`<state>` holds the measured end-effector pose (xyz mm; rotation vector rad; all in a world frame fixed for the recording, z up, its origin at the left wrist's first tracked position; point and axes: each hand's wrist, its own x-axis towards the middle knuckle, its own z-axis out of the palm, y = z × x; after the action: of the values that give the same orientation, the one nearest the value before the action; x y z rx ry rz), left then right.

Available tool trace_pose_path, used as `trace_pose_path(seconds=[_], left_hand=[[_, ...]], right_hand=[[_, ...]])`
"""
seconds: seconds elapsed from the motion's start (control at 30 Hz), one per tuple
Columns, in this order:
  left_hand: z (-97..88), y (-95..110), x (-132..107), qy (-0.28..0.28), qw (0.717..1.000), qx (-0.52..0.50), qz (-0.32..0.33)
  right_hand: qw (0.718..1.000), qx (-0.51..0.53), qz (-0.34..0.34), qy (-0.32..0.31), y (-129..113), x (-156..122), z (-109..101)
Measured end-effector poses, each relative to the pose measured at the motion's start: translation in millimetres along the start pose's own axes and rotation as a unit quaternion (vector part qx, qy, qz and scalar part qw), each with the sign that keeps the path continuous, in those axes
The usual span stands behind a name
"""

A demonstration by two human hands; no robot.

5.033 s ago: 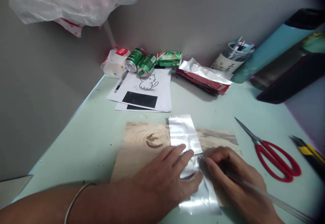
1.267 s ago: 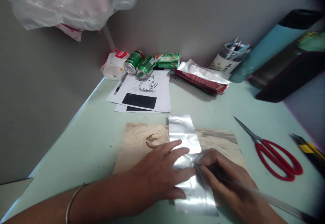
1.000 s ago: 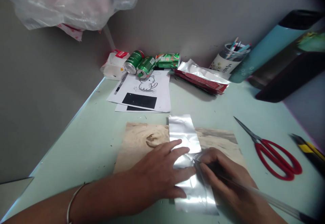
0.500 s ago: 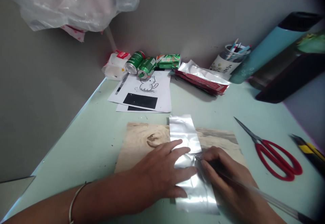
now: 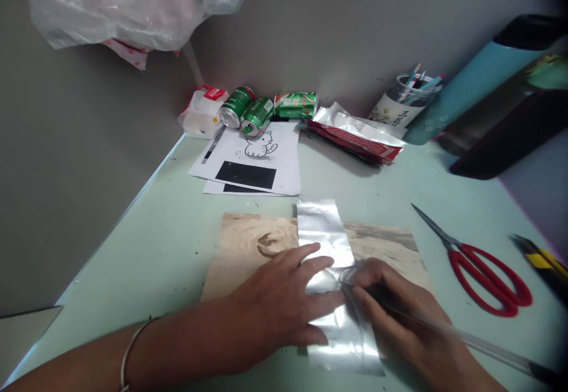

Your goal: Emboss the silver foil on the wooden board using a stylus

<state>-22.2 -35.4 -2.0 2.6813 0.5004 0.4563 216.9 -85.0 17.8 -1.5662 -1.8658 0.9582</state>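
Observation:
A strip of silver foil (image 5: 323,226) lies lengthwise across a wooden board (image 5: 239,250) with brown grain marks. My left hand (image 5: 284,303) rests flat on the foil with its fingers spread. Beside it, my right hand (image 5: 399,315) pinches a slim pen (image 5: 488,347) with a clear barrel and a dark end. The pen's tip meets the foil near its middle, close to my left fingertips. Creases and faint lines mark the foil around that spot. Part of the board is hidden under my hands.
Red-handled scissors (image 5: 488,279) and a yellow-and-black cutter (image 5: 541,260) lie at the right. Behind are printed sheets (image 5: 284,167) with a cat drawing, green cans (image 5: 295,105), a red foil pouch (image 5: 355,137), a pencil jar (image 5: 399,105) and a blue bottle (image 5: 474,87). A plastic bag (image 5: 133,7) hangs upper left.
The pen tip has shifted slightly down along the foil, and the pen's rear end has tipped a little. My left hand has stayed in place.

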Motion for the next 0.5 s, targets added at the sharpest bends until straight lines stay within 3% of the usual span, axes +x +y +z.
trace_pose_path(seconds=[0.5], left_hand=[[-9.8, 5, 0, -0.021, 1.0, -0.004, -0.017]], right_hand=[[1.0, -0.014, 0.022, 0.01, 0, -1, 2]])
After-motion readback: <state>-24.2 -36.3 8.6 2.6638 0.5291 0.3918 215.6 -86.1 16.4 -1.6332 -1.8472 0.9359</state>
